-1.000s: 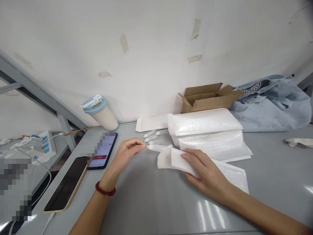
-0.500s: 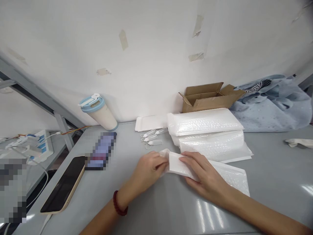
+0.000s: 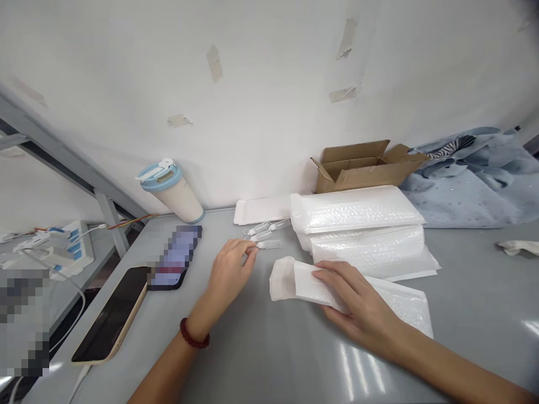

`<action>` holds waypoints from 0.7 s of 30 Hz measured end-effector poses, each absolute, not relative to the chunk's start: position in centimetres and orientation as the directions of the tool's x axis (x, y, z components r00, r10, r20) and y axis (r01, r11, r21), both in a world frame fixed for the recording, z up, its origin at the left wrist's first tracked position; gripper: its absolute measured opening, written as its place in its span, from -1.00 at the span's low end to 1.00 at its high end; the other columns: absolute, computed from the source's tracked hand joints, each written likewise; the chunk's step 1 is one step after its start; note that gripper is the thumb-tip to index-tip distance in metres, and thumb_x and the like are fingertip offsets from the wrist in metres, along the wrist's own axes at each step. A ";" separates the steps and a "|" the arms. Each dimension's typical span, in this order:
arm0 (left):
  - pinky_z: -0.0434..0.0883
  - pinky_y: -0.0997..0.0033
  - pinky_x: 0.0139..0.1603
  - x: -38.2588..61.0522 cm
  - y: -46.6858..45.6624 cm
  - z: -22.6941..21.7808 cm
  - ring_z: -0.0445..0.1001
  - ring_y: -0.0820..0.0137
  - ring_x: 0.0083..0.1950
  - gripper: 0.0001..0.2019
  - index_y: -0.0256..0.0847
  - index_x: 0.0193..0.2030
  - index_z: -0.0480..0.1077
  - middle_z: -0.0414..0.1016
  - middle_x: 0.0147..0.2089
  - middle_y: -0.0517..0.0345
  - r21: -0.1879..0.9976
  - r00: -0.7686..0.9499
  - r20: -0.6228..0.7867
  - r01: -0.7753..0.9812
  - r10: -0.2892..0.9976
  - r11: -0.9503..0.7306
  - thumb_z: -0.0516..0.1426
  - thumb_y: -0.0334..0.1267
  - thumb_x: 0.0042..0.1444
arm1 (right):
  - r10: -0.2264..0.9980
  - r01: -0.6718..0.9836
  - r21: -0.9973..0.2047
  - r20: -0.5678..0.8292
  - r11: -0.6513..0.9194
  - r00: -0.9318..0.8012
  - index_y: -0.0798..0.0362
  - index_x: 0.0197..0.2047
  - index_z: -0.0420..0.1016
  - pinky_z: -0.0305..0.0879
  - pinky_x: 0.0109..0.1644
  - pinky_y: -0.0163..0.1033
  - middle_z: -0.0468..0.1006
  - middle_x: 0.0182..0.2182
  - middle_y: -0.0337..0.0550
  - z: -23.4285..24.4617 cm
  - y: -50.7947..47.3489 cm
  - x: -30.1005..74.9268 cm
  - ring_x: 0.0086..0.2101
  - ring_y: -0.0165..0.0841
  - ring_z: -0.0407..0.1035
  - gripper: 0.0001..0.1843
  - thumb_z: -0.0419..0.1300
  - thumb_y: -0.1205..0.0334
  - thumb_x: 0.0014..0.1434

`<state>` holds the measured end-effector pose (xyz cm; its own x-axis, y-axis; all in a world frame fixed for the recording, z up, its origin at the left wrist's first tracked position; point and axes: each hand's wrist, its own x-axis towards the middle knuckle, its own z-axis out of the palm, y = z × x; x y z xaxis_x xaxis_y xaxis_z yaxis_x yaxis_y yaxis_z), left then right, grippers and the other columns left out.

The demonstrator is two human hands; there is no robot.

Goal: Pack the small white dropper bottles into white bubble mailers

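My right hand [image 3: 353, 303] is closed around a white bubble mailer [image 3: 404, 303], fingers on top and thumb below. The mailer's flap [image 3: 282, 279] stands unfolded at its left end, beside the opening. My left hand [image 3: 231, 266] reaches to a small clear tube [image 3: 269, 244] lying on the table, thumb and forefinger brought together at its left, looped end. Several similar tubes [image 3: 259, 228] with thin loops lie just behind it. A red beaded bracelet [image 3: 194, 335] circles my left wrist.
More white bubble mailers [image 3: 357, 210] are stacked behind my right hand, with a flat white mailer [image 3: 261, 211] against the wall. An open cardboard box [image 3: 370, 171] and a light blue bag [image 3: 471, 196] stand behind. Two phones [image 3: 113, 317] and a tumbler [image 3: 181, 196] are at left.
My left hand has let go of the mailer's flap and moved left and away from me to the tubes. The flap now sticks out openly; my right hand keeps its hold.
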<state>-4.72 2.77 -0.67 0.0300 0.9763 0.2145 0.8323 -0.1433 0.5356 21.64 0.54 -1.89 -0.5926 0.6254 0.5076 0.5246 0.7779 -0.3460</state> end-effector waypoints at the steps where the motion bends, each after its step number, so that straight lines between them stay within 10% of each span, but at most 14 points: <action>1: 0.32 0.27 -0.21 -5.1 3.1 -1.1 0.38 0.21 -0.19 -0.81 -0.22 -0.19 0.47 0.49 -0.29 0.03 0.528 0.011 0.207 0.840 0.978 -0.121 0.05 -0.26 0.17 | 0.630 0.530 -0.348 0.510 0.774 -0.586 0.07 0.13 0.19 0.41 -0.08 0.00 0.38 -0.02 0.09 -1.8 0.5 21.7 -0.05 -0.14 0.33 -0.50 0.04 0.47 0.10; 12: 0.39 0.36 -0.33 -4.3 2.9 -0.1 0.43 0.31 -0.33 -0.65 -0.23 -0.29 0.45 0.50 -0.36 0.07 0.711 0.031 0.015 0.703 0.999 -0.032 -0.04 -0.06 0.24 | 0.610 0.549 -0.303 0.570 0.779 -0.551 0.07 0.14 0.18 0.41 -0.09 0.02 0.37 -0.01 0.11 -1.6 0.8 21.8 -0.03 -0.12 0.32 -0.49 0.03 0.48 0.10; 21: 0.12 0.52 -0.51 0.4 0.4 0.7 0.14 0.52 -0.50 -0.80 -0.24 -0.51 0.30 0.20 -0.55 0.32 0.953 0.370 -0.303 0.090 0.879 0.290 0.19 -0.21 0.02 | 0.475 0.492 -0.135 0.561 0.860 -0.677 0.24 0.12 0.24 0.31 -0.03 0.06 0.38 0.02 0.22 -1.1 0.1 21.4 0.01 -0.08 0.27 -0.52 -0.01 0.55 0.11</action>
